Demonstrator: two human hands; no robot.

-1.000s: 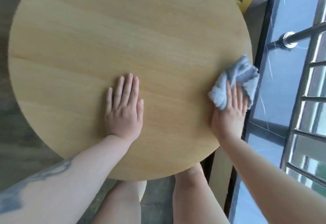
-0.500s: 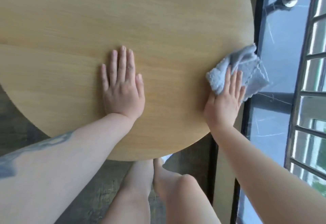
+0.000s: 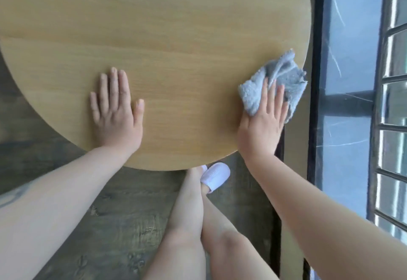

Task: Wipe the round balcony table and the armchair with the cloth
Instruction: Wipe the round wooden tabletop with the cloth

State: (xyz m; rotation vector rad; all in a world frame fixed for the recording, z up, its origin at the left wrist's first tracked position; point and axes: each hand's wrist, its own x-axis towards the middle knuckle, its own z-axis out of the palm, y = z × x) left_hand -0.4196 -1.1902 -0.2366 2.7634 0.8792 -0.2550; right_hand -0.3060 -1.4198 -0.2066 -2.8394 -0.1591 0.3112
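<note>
The round wooden table (image 3: 176, 37) fills the upper part of the view. My left hand (image 3: 116, 112) lies flat on its top near the front edge, fingers straight. My right hand (image 3: 262, 123) presses a crumpled light blue-grey cloth (image 3: 279, 77) onto the table's right edge with straight fingers. Part of the cloth hangs just past the rim. The armchair is not in view.
A dark frame (image 3: 315, 81) and a metal railing (image 3: 387, 125) run along the right, close to the table's edge. Dark wood-look floor (image 3: 123, 213) lies below. My legs and a white slipper (image 3: 215, 176) stand under the table's front edge.
My right hand and the cloth have slid along the table's right edge towards me. The view has shifted, so the table sits higher in frame. My left hand stays flat on the top.
</note>
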